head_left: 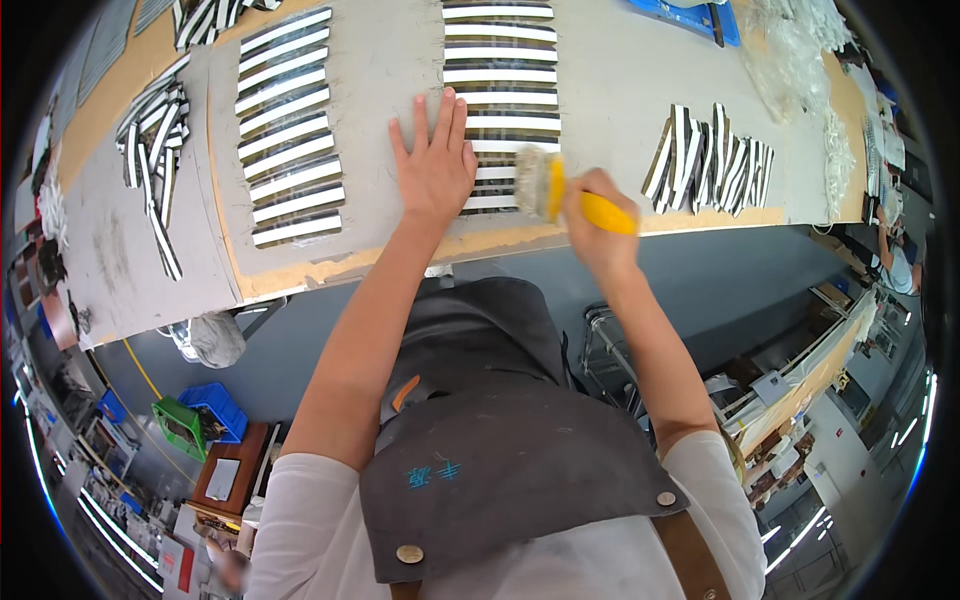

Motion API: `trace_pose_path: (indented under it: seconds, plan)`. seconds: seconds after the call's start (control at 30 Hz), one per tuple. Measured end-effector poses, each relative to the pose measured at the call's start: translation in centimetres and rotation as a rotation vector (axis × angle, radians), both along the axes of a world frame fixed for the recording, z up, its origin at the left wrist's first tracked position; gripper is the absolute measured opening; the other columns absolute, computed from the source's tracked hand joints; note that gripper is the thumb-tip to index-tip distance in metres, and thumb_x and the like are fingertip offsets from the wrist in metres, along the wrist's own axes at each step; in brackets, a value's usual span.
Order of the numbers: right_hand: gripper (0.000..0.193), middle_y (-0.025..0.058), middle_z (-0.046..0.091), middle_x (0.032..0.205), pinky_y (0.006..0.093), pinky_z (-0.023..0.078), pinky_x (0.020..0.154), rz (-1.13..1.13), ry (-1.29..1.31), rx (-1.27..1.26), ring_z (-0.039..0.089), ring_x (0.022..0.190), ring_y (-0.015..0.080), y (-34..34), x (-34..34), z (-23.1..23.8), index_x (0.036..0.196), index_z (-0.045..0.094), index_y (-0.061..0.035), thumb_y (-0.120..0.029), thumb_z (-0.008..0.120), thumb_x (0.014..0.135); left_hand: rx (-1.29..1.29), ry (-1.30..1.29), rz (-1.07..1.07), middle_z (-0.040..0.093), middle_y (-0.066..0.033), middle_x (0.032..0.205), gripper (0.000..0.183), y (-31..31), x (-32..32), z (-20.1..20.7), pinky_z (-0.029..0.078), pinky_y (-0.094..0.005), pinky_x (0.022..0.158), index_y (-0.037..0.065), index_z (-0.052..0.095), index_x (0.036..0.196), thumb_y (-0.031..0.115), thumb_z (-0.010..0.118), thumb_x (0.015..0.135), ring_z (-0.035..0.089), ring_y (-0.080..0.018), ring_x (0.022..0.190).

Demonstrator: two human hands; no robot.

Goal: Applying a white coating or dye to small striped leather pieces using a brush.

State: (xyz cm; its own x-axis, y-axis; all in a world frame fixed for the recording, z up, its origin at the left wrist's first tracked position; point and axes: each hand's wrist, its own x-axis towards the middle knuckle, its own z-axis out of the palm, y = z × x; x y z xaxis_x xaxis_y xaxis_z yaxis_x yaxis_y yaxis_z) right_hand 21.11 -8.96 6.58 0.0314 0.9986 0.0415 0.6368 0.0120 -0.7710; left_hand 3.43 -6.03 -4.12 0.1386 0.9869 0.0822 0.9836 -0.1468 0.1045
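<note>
My right hand (603, 215) is closed around the yellow handle of a wide brush (543, 184). Its pale bristles touch the right ends of the lower strips in a column of black-and-white strips (500, 75) on the grey table. Flat on the left edge of that same column lies my left hand (434, 160), fingers stretched and slightly apart. A second column of like strips (290, 135) is laid out to the left. Right of the brush, more strips (708, 160) stand in a loose, slanted bunch.
A tangled pile of strips (155, 150) lies at the table's left. At the far right are a blue tray (690, 15) and crumpled clear plastic (790, 50). The table's near edge (400, 262) runs before me. Green (180, 428) and blue crates (218, 410) stand below left.
</note>
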Motion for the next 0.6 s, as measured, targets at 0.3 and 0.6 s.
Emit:
trace_pose_path:
  seconds: [0.3, 0.6]
  plan:
    - [0.016, 0.0122, 0.054, 0.056, 0.0338, 0.044, 0.049, 0.003, 0.095, -0.039, 0.054, 0.052, 0.0329, 3.6, 1.6, -0.6, 0.071, 0.049, -0.0057, -0.015, 0.06, 0.079, -0.036, -0.012, 0.005, 0.026, 0.0017, 0.145, 0.052, 0.0, 0.2, 0.7, 0.019, -0.0545, 0.104, 0.014, 0.036, 0.136, 0.024, 0.044, 0.086, 0.025, -0.0271, 0.132]
    - [0.018, 0.0122, 0.051, 0.053, 0.0339, 0.041, 0.044, 0.106, 0.019, -0.158, 0.053, 0.049, 0.0323, 4.6, 2.4, -1.8, 0.068, 0.045, -0.006, -0.01, 0.058, 0.079, 0.007, -0.16, 0.056, 0.034, -0.005, 0.139, 0.043, -0.2, 0.0, 1.6, 0.024, -0.0513, 0.099, 0.014, 0.051, 0.121, 0.022, 0.06, 0.079, 0.031, -0.0318, 0.126]
